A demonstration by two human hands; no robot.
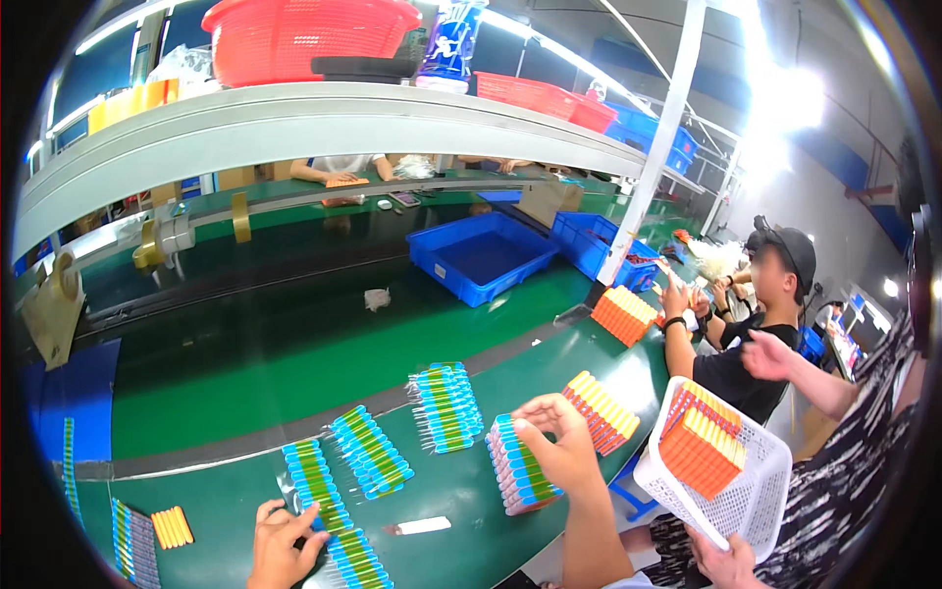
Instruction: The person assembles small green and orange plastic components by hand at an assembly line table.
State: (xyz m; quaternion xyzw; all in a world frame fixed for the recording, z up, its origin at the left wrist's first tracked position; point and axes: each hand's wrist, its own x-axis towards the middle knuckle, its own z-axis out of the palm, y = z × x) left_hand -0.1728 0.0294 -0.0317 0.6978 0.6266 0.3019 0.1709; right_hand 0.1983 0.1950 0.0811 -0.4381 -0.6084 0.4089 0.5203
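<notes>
1. From the person's left hand [283,546], the nearest long row of banded, thin-tipped blue handles [316,476] stretched from 1 o'clock round to 4 o'clock. The fingers were bent at its edge, thumb and forefinger slightly apart; I could not tell whether they gripped a piece.
2. The right hand [557,442] curled over the stacked block of blue handles [516,473], which sat at its 7 to 8 o'clock. Thumb and forefinger came close together; whether they pinched a handle was hidden.
3. Between 1 and 2 o'clock from the left hand lay a slanting middle row [370,453] and, farther on, a layered bundle [445,407]. A white slender piece [422,526] lay at 3 o'clock, between the hands.
4. The block looked the likelier trouble spot: a sideways knuckle or an uneven lift could have toppled its layers.
5. The exposed tips on the left side of the long row could have pricked fingers or snagged neighbouring pieces.
6. At 2 o'clock from the right hand, orange-and-yellow sticks [601,413] stood close by; a wide elbow swing could have hit them, or the co-worker's white basket [770,481] at 3 o'clock.
</notes>
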